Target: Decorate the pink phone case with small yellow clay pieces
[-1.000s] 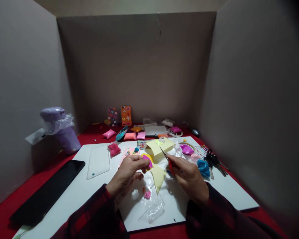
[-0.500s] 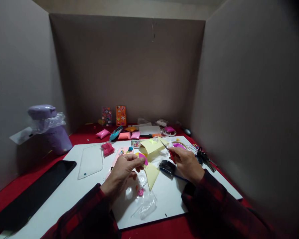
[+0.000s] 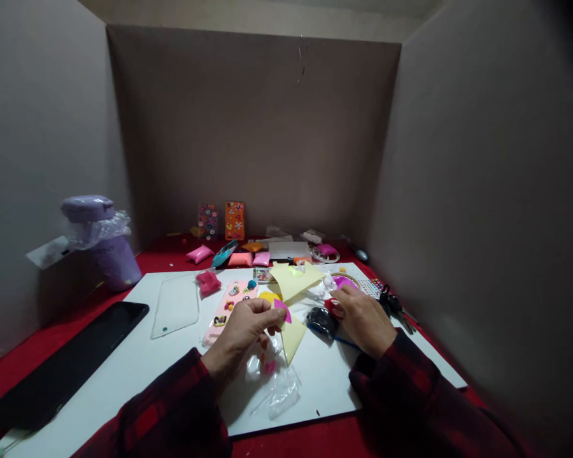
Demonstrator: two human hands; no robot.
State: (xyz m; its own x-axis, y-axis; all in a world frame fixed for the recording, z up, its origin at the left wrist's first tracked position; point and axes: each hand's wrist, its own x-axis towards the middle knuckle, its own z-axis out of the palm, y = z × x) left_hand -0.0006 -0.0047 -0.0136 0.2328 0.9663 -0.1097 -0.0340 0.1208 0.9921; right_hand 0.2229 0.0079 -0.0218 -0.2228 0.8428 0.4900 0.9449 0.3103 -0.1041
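Two hands work over one white board on a red cloth: the left hand pinches one magenta piece between thumb and fingers near the middle, and the right hand, to its right, has its fingers curled around one pair of red-handled scissors. Two pieces of pale yellow paper lie between the hands, a broad far sheet and a pointed near piece. Three decorated phone cases show: a pink case lying just left of the papers, and a floral case and an orange case upright at the far left. One clear case lies farther left, beyond one black phone; one purple tumbler stands at the far left edge. A black packet sits right beside the scissors, with keys right of the right hand. The left hand covers part of the pink case and a crumpled clear wrapper; the right hand partly hides a magenta packet. The scissors' blades cannot be made out, and both sleeves run off the near edge.
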